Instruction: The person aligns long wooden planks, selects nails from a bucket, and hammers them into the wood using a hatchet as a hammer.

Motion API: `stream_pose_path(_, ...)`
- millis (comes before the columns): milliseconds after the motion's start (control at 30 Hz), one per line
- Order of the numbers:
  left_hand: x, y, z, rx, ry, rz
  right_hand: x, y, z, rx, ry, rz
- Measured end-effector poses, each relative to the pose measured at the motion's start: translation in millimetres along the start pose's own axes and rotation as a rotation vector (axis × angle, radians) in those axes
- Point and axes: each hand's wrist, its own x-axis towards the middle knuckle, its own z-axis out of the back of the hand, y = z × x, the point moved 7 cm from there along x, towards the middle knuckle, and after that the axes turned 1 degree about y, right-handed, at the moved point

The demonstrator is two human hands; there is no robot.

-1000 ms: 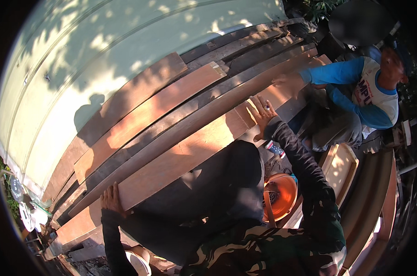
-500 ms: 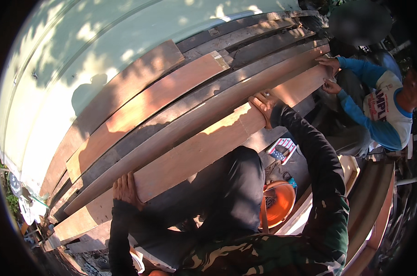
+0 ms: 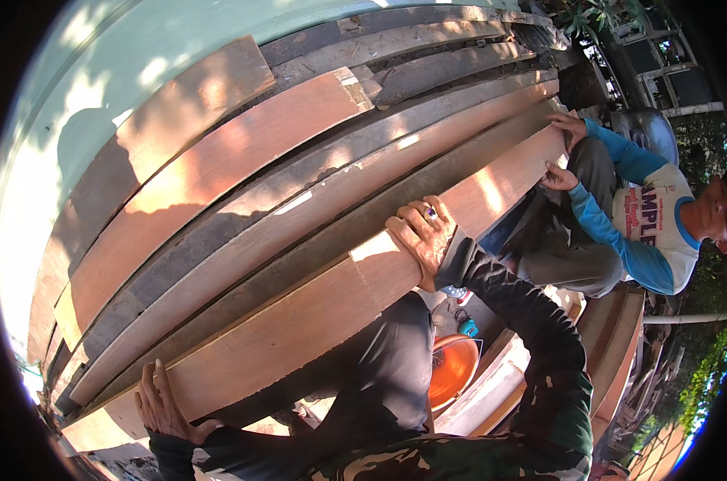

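A long reddish-brown wooden plank [image 3: 291, 341] lies slantwise across in front of me, above my bent legs. My right hand [image 3: 424, 236], with a ring on one finger, is closed over its middle, fingers bent over the far edge. Near the plank's left end, my left hand [image 3: 168, 407] grips across its width, the thumb apart from the fingers. At the far right end, a co-worker in blue sleeves holds the same plank with both hands [image 3: 568, 148]. A thin seam crosses its face close to my right hand.
Beyond the plank, several more boards [image 3: 219, 164] lie side by side along a pale green wall [image 3: 51, 152]. An orange bucket [image 3: 453, 373] stands right of my knee. Other long wooden pieces [image 3: 616, 345] lie at the lower right, near the seated co-worker [image 3: 648, 216].
The held plank has come away from the neighbouring board, and a dark gap between them has widened. Both my hands show further left, still on the plank; the view has also shifted.
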Motion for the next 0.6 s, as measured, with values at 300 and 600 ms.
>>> stream_pose_path(300,141.0,-207.0,1.0,-0.319,-0.171,-0.350,15.9,0.9,1.8,0.095,0.045,-0.021)
stream_pose_path(600,162.5,-238.3,-15.2,-0.324,-0.220,-0.223,8.2,-7.4,-8.7,0.037,0.140,0.044)
